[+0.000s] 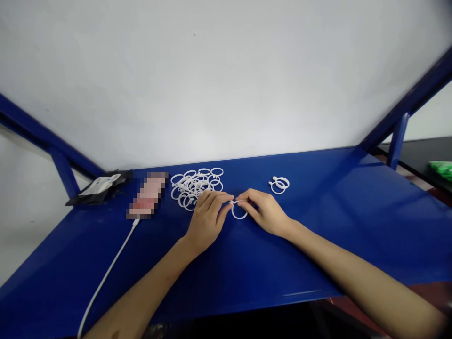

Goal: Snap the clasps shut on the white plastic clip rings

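Left hand [206, 221] and right hand [266, 213] are together, fingertips clamped on a white plastic curtain ring [239, 214], its join hidden by fingers, mid-way across the blue table [318, 263]. Farther: ring pile [187, 188] left, partly hidden by left hand; ring pair [279, 185] right; pixelated phone [147, 194] unreadable.

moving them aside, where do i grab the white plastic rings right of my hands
Grip the outer rim of the overlapping white plastic rings at their right side, coming down from above with your right hand. They lie flat on the blue table, apart from the pile of white rings, and that side looks free of the overlap.
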Tool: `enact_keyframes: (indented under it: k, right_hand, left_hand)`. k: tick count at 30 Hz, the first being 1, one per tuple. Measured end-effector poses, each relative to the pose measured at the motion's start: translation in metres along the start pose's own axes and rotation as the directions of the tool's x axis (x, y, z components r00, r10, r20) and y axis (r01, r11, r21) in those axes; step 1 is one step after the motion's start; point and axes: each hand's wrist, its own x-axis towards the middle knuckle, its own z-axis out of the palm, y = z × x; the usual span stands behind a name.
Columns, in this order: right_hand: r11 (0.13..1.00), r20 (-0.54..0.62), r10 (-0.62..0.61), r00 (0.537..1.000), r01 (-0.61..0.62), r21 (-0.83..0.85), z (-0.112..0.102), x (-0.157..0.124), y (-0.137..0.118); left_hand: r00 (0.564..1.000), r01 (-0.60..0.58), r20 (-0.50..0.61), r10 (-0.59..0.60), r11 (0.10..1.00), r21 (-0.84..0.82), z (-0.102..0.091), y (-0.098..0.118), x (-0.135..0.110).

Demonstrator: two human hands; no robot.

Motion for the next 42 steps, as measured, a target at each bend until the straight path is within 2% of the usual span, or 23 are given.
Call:
enact_keyframes:
  k: [10, 13, 17, 21, 25, 29, 31, 33, 35, 37, 39, 42]
  right_hand:
    - [0.979, 0.095, -0.2, 0.975, 0.202, -0.01, -0.004, -0.006, -0.013]
    - [0.974, 0.153, -0.2, 0.968, 0.213, -0.079, -0.004, -0.006, -0.011]
    - [0.952, 0.139, -0.084, 0.987, 0.121, -0.281, -0.006, -0.001, -0.001]
    - [0.836, -0.01, 0.04, 0.999, -0.039, -0.547, -0.024, 0.004, 0.018]
    - [0.672, -0.219, 0.163, 0.962, -0.271, -0.689, -0.051, 0.007, 0.042]
    - [0.578, -0.274, 0.22, 0.936, -0.351, -0.737, -0.063, 0.008, 0.053]
    - [0.597, -0.298, 0.18, 0.937, -0.345, -0.724, -0.061, 0.009, 0.05]
    - [0.679, -0.295, 0.106, 0.95, -0.286, -0.677, -0.053, 0.01, 0.041]
    - [0.805, -0.222, 0.042, 0.974, -0.165, -0.569, -0.041, 0.009, 0.029]
    - [0.917, -0.09, 0.004, 0.996, -0.04, -0.396, -0.028, 0.006, 0.015]
    - [0.968, 0.044, -0.044, 0.998, 0.053, -0.244, -0.017, 0.003, 0.003]
    - [0.98, 0.1, -0.128, 0.987, 0.142, -0.14, -0.008, 0.0, -0.007]
  left_hand:
    - [0.997, 0.036, -0.069, -0.032, 0.998, 0.061, -0.005, -0.001, -0.005]
    - [0.997, 0.054, -0.05, -0.051, 0.996, 0.066, -0.003, -0.003, -0.006]
    - [0.992, 0.09, 0.071, -0.102, 0.985, 0.148, -0.004, -0.014, -0.001]
    - [0.97, 0.106, 0.182, -0.162, 0.954, 0.282, -0.014, -0.027, 0.004]
    - [0.942, 0.111, 0.268, -0.204, 0.939, 0.325, -0.025, -0.037, 0.004]
    - [0.909, 0.064, 0.372, -0.189, 0.944, 0.323, -0.029, -0.042, 0.001]
    - [0.904, 0.033, 0.398, -0.157, 0.953, 0.3, -0.028, -0.042, 0.001]
    - [0.911, -0.011, 0.4, -0.096, 0.966, 0.258, -0.027, -0.039, 0.002]
    - [0.916, -0.061, 0.401, -0.025, 0.978, 0.201, -0.025, -0.033, 0.003]
    - [0.917, -0.086, 0.398, 0.027, 0.988, 0.131, -0.023, -0.023, 0.004]
    - [0.928, -0.052, 0.371, 0.032, 0.998, 0.044, -0.02, -0.013, 0.005]
    - [0.95, 0.103, 0.307, -0.058, 0.986, -0.131, -0.016, -0.003, 0.005]
